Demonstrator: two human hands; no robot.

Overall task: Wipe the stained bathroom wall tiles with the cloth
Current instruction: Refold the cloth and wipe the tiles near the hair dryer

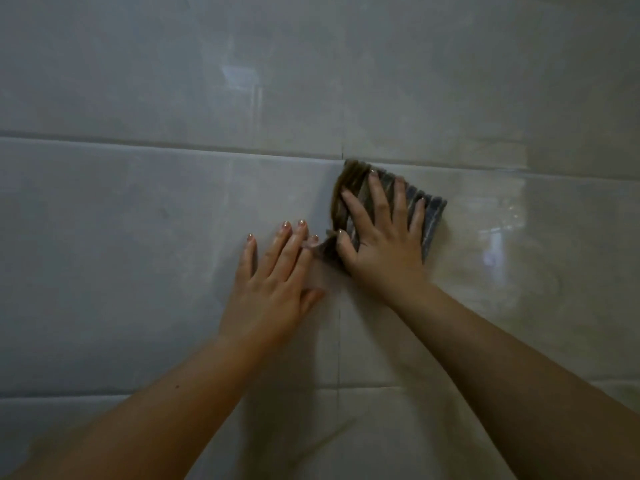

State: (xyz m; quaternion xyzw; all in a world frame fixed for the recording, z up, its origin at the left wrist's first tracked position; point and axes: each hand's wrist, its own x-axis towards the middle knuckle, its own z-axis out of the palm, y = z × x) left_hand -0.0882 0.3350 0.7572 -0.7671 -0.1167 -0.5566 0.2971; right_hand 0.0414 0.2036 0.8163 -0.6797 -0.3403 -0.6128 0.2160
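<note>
Fingers [380,199] flat atop the cloth [433,218]

Middle of the cloth [433,220] under the right hand [384,251]; both forearms [166,407] cut off at the lower edge.

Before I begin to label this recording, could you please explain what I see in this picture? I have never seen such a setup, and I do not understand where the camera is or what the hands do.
There is no machine here: these are a person's two bare hands. The only picture comes from a camera worn on the person's head, looking forward at a wall of glossy pale grey tiles. The right hand presses a striped brown and blue-grey cloth flat against the wall with spread fingers, just below a horizontal grout line. The left hand lies flat on the tile beside it, fingers straight, its fingertips close to the cloth's lower corner.
</note>
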